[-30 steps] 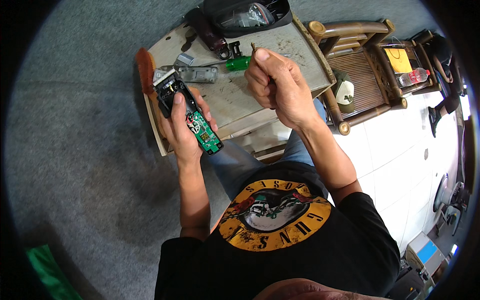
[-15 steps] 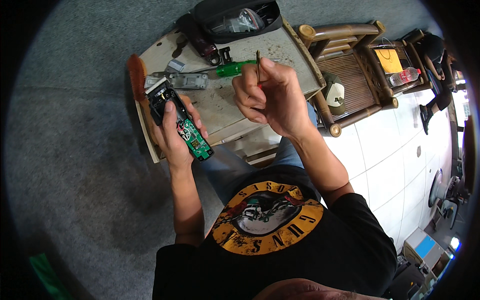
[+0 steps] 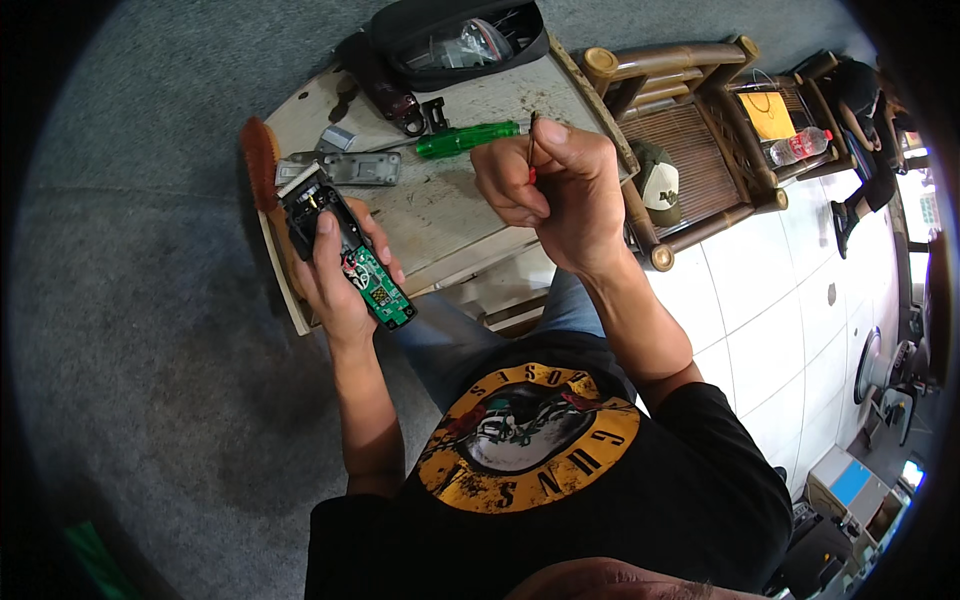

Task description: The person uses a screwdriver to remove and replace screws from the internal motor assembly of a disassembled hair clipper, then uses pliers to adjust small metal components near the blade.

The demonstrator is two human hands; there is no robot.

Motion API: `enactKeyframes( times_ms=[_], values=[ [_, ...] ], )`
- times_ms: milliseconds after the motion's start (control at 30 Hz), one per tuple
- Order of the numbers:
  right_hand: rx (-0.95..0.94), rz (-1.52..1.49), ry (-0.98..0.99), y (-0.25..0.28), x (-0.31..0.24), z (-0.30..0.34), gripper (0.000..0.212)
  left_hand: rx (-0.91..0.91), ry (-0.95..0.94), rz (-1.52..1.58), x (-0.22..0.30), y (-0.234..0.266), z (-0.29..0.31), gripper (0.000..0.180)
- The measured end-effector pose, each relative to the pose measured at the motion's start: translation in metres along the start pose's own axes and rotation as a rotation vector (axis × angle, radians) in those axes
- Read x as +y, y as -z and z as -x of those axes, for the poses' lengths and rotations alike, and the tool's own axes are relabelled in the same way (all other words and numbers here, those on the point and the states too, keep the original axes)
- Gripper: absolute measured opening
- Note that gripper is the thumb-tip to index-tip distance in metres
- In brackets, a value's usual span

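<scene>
My left hand is wrapped round an opened hair clipper, its thumb on the black body. The clipper's blade end points up and left, and a green circuit board with wires lies bare in its lower half. To the right, my right hand is raised over the table edge, pinching a slim dark tool with a red part upright between thumb and fingers. Its exact kind is unclear. Behind the hands, a green-handled screwdriver and a grey clipper housing lie on the table.
The pale wooden table also bears a brown brush, a dark clipper and an open black case. Right of it stand bamboo chairs with a cap and a bottle. Another person sits beyond.
My right hand has shifted slightly right and turned, so less of the slim tool shows above its fingers. My left hand keeps the clipper; the whole view has shifted a little.
</scene>
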State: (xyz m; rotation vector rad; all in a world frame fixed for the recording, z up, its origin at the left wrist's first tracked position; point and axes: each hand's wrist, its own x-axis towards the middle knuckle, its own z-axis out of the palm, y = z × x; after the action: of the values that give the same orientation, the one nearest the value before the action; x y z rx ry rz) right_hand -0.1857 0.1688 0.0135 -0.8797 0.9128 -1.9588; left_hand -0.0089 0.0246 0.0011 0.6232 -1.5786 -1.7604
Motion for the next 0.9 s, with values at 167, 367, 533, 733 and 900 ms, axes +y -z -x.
enactKeyframes(
  times_ms=[167, 367, 533, 733, 900],
  values=[
    [-0.034, 0.029, 0.032, 0.003, -0.002, -0.001, 0.064, 0.018, -0.020, 0.012, 0.001, -0.003, 0.000, 0.044],
    [0.032, -0.160, -0.010, 0.008, 0.000, 0.002, 0.059, -0.009, -0.023, 0.010, -0.003, 0.001, -0.001, 0.044],
    [0.037, -0.205, -0.019, 0.010, 0.001, 0.002, 0.058, -0.015, -0.041, -0.003, -0.002, 0.001, -0.001, 0.044],
    [0.056, -0.191, -0.019, 0.010, 0.002, 0.003, 0.055, 0.003, -0.033, -0.014, -0.002, -0.001, 0.000, 0.044],
    [0.055, -0.166, -0.027, 0.011, 0.004, 0.002, 0.054, -0.004, -0.019, -0.011, -0.001, -0.001, -0.001, 0.045]
  ],
)
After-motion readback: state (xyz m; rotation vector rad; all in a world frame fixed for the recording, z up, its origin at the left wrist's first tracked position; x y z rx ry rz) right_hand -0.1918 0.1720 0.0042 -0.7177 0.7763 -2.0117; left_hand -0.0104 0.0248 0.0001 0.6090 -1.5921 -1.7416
